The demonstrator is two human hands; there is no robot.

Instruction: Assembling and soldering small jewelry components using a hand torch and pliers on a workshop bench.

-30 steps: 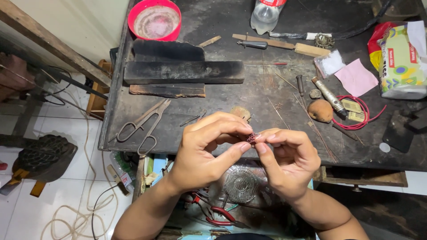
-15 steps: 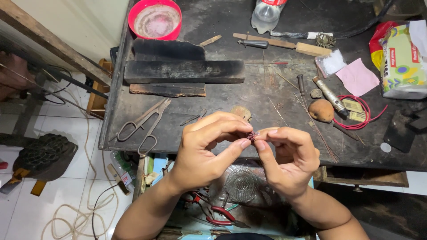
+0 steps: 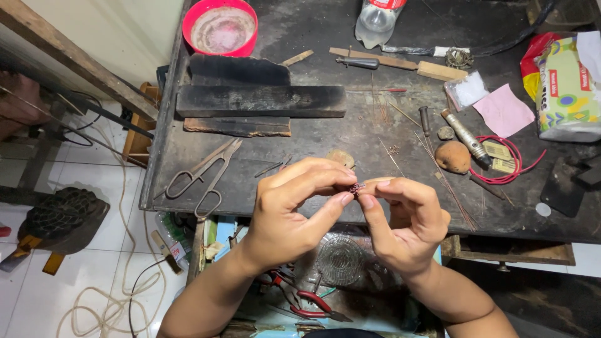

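Head view: my left hand and right hand pinch one tiny reddish bead piece above the worktop; loosened fingertips could drop it.

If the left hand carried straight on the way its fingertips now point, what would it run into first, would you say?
The left hand points right, toward the small reddish piece pinched between both hands, so it would meet that at once, then the right hand's fingertips just behind it. Depth hardly matters here, since they already touch.
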